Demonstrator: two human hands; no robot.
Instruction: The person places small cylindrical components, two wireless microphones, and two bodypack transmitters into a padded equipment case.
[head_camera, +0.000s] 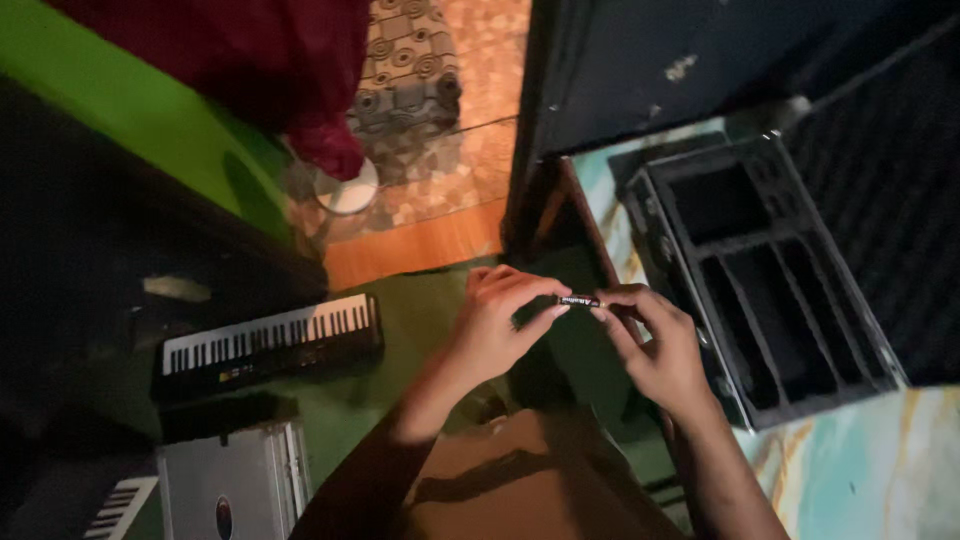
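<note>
Dim room, head view looking down. Both hands meet in the middle of the frame over a dark green floor covering (420, 310). Left hand (500, 325) and right hand (655, 345) share one small cylindrical battery (579, 300), dark with a lighter band, lying level between them. Left grip: fingertips (556, 292) closed on the battery's left end. Right grip: fingertips (606, 298) pinched on its right end. The battery is clear of any surface, held in the air between the two grips.

Just right of the grip: an open black case (770, 290) with several long empty compartments, resting on a pale marbled surface (880, 470). Its ribbed foam lid (890, 190) stands behind it.

Well left of the grip and lower: a small black keyboard (270, 345) with white keys, lying on the green covering. Below that, a silver-grey box (235, 480), and the corner of a second keyboard (115, 505) at the frame edge.

Beyond the grip: patterned tile floor (440, 170), a white round object (350, 190) on it, dark red cloth (270, 60) hanging over it, a bright green wall (130, 110) alongside.

Beneath the forearms: brown fabric (520, 480), detail too dark to tell.
</note>
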